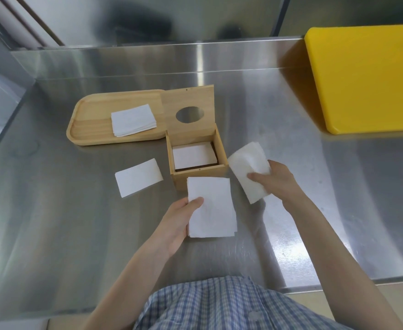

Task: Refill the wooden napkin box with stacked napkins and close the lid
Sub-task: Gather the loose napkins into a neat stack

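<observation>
While left hand (180,216) and right hand (275,179) each grip napkins, box (220,148) front partly hidden.

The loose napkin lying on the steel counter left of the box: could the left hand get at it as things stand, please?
Probably not right away: the way to the loose napkin looks free, with only bare counter between, but the left hand is already holding a napkin stack.

Square wooden napkin box (222,155) stands open, its lid (188,101) with an oval hole tilted back; white napkins (194,154) lie flat inside, filling it only partway
</observation>
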The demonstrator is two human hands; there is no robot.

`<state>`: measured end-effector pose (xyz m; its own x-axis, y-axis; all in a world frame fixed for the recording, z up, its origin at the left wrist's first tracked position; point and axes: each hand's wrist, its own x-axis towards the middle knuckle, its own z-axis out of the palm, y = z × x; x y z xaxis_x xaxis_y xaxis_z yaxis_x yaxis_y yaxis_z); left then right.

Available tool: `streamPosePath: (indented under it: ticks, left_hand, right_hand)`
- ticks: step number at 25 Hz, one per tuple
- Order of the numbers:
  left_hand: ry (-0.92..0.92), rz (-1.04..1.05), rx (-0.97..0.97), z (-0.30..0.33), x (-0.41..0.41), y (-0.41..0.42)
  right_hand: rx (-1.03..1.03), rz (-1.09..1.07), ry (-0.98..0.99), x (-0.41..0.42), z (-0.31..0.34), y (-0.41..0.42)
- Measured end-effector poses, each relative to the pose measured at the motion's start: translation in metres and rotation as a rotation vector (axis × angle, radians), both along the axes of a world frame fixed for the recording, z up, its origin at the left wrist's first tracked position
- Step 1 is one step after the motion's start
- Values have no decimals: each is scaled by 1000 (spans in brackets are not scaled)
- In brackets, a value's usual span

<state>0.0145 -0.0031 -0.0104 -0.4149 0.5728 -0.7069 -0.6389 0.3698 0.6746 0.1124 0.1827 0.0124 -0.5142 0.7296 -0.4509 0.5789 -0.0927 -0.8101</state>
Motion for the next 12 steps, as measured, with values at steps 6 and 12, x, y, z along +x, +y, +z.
streamPosePath:
  ticks: [6, 12]
  left_hand:
    - [-26, 36, 97, -1, 1, -13]
    - [-9, 88, 217, 0, 2, -22]
  right_hand:
    - [-272, 123, 375, 13, 42, -44]
    - [-327, 242, 202, -11, 14, -96]
